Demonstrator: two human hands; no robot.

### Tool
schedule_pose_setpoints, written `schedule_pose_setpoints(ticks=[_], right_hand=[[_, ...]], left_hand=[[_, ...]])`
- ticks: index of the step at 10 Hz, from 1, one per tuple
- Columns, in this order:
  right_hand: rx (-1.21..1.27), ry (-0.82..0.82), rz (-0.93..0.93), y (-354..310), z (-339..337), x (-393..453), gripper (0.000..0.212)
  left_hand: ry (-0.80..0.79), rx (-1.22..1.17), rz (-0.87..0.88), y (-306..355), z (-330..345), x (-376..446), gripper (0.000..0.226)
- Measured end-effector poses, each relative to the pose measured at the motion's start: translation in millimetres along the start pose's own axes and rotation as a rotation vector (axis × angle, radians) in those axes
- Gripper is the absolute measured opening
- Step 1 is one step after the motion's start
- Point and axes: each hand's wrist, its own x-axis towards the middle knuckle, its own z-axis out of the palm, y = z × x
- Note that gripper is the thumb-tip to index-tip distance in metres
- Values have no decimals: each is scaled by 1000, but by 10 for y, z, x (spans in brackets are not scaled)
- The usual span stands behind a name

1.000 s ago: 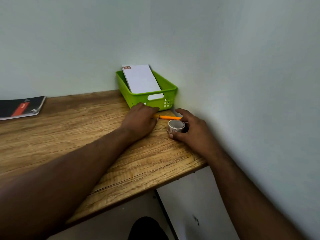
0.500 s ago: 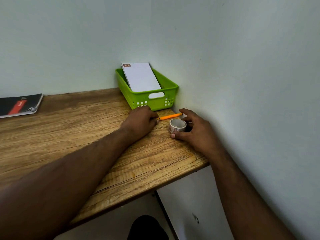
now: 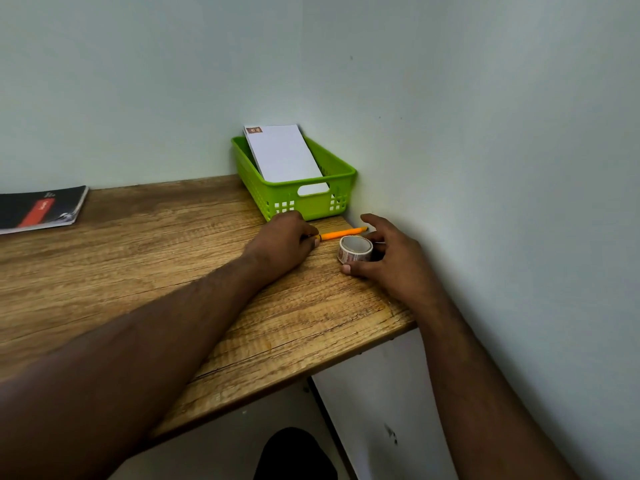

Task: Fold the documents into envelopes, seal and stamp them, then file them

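Unmoved since a second ago: left hand, knuckles up, fingers curled onto orange pen just before green basket holding stamped envelopes; right hand, fingers spread, cupping stamp roll on wooden desk near basket.

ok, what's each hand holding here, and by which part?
Left hand pinches the orange pen at its near end. Right hand cups the stamp roll round its outer side, thumb in front; the roll stands on the desk.
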Motion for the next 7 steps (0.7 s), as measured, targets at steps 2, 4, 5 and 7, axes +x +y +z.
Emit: schedule_pose_setpoints(ticks=[2, 4, 5, 7], right_hand=[[10, 12, 0, -2, 1, -16, 95], [13, 16, -5, 2, 4, -9, 96], [8, 14, -7, -27, 1, -32, 95], [-88, 158, -156, -189, 6, -191, 75]], left_hand=[[20, -9, -12, 2, 14, 2, 29], [17, 3, -33, -8, 26, 13, 35], [5, -3, -54, 10, 16, -1, 38], [126, 58, -30, 98, -92, -220, 48]])
